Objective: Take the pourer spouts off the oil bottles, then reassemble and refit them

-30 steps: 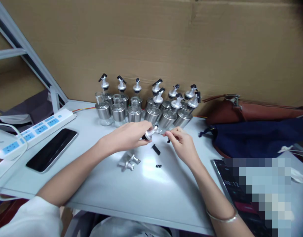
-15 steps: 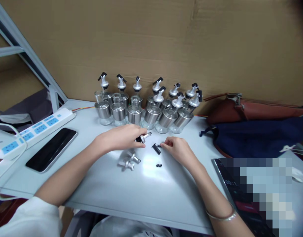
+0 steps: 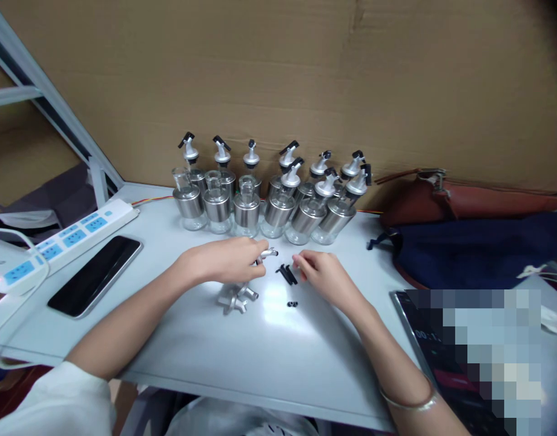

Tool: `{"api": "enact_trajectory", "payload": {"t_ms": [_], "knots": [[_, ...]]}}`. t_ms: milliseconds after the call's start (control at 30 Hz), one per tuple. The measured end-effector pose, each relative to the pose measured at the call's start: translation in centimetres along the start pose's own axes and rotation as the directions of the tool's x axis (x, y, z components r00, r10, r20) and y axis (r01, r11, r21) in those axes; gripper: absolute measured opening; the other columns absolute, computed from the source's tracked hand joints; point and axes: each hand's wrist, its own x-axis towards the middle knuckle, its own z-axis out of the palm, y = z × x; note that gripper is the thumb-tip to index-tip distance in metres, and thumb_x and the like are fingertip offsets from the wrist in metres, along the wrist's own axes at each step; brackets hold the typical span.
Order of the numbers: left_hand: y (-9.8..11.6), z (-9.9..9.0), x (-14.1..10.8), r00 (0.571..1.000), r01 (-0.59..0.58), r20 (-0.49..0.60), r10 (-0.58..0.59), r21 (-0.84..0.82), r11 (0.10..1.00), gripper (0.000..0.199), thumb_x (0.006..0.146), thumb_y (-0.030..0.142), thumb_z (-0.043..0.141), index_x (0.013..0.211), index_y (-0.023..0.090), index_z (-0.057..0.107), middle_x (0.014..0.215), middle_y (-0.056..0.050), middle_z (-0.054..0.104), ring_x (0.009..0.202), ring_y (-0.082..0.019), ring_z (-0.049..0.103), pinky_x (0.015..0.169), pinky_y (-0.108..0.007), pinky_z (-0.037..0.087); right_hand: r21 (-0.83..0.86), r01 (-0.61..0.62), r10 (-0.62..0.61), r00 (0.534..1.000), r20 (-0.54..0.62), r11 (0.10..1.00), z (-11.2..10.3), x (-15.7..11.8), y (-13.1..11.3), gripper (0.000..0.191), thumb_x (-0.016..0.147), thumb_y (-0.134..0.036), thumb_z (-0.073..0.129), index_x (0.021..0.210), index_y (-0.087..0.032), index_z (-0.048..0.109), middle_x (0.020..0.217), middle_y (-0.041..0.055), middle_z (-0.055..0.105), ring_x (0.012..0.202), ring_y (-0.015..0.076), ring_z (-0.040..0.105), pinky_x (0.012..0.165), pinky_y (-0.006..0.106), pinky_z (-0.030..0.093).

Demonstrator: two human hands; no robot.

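Observation:
My left hand (image 3: 233, 260) is closed on a silver pour spout (image 3: 268, 252), whose tip points right from between thumb and fingers. Below that hand lie a few more silver spout pieces (image 3: 238, 298) in a loose group. Several small black levers (image 3: 287, 274) rest side by side on the table, just left of my right hand (image 3: 321, 269). The fingers of that hand are curled together above the tabletop, slightly apart from the levers; anything inside them is hidden. Tiny black parts (image 3: 292, 304) lie lower down, between both forearms.
Glass bottles with steel bands (image 3: 247, 212) stand in two rows behind my hands; several carry spouts, while some front ones have bare necks. At left are a phone (image 3: 95, 275) and a power strip (image 3: 69, 239). A dark blue cloth (image 3: 473, 254) and a tablet-like screen (image 3: 428, 348) lie at right.
A black lever at my right fingertips now lies beside the others, and that hand has lifted slightly from it. In my left hand, the spout has turned a little, its tip lower.

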Motion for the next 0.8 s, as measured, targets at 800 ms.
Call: {"api": "enact_trajectory", "payload": {"t_ms": [800], "knots": [[1.2,0.6,0.5,0.946,-0.248,-0.227,0.232,-0.044,0.968,0.019,0.091,0.025,0.036,0.103,0.019,0.048,0.095,-0.004,0.054,0.081,-0.02,0.055,0.07,-0.03,0.04,0.442,0.257,-0.2,0.965,-0.17,0.859,0.4,-0.9,-1.4,0.058,0.088,-0.074,0.032,0.061,-0.023,0.032,0.053,-0.0048,0.034,0.047,0.0105,0.031,0.049,0.025,0.029]]}}
